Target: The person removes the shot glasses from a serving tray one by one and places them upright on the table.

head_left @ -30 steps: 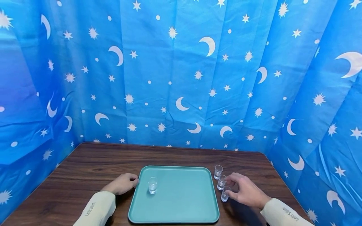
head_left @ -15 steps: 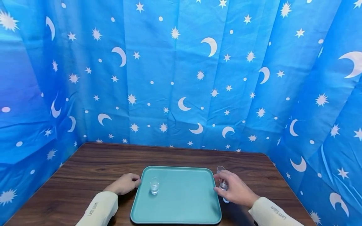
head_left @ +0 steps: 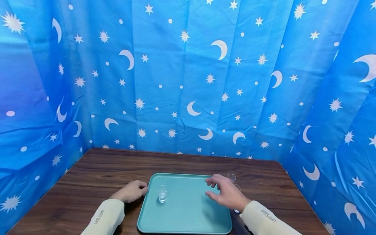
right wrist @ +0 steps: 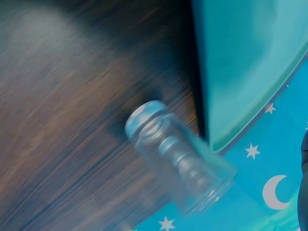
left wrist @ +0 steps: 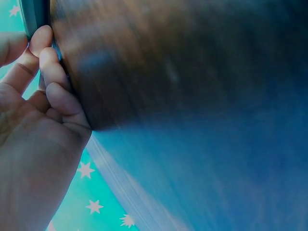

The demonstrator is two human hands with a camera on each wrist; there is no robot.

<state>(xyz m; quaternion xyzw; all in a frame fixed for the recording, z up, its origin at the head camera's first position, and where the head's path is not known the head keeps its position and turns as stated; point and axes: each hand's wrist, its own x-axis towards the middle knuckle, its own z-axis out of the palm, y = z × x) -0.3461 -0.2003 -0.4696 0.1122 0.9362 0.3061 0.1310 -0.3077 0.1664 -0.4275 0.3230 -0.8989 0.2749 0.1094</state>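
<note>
Fingers parted and empty, the right hand (head_left: 228, 194) curves over the tray (head_left: 185, 215) in an apparent reach for the glass (head_left: 162, 194) on its left side; the left hand (head_left: 130, 191) pinches the tray's edge. Other glasses (right wrist: 175, 154) line the tabletop (head_left: 147, 163) alongside. Next likely calls for a gentle grip.

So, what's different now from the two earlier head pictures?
The right hand has moved left, from the small glasses beside the tray to above the tray's right part; nothing shows in its fingers. The left hand stays at the tray's left edge, one glass stays standing on the tray, and the others remain at its right, partly hidden now.
</note>
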